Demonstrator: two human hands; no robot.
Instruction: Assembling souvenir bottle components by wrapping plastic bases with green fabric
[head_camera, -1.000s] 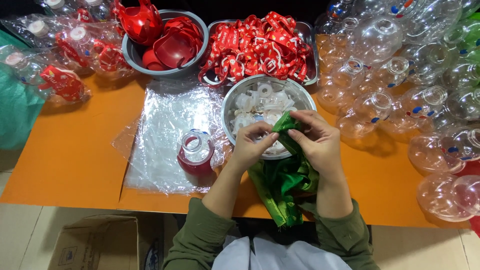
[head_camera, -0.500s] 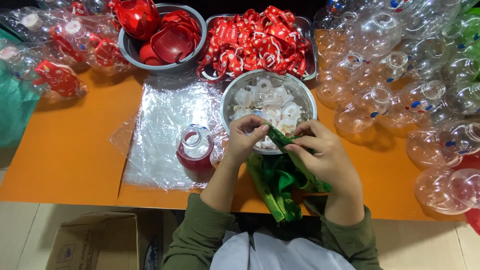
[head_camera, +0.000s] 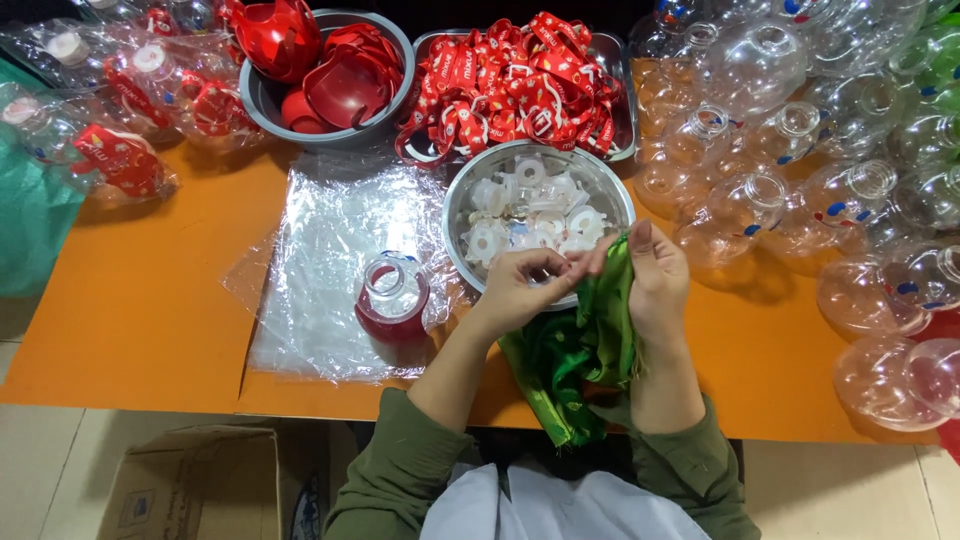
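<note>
Now: both hands pinch the green ribbon bundle at the table's near edge. My left hand grips its top beside my right hand, fingers closed on ribbon, just over the rim of the steel bowl holding white plastic caps.

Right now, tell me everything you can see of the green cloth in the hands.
The green cloth is a shiny, satin-like fabric, bunched and creased into folds. Its upper end rises against the near rim of the steel bowl, and its lower end hangs over the edge of the orange table toward the person's lap. The right hand grips its upper part from the side; the left hand pinches near its top edge.
</note>
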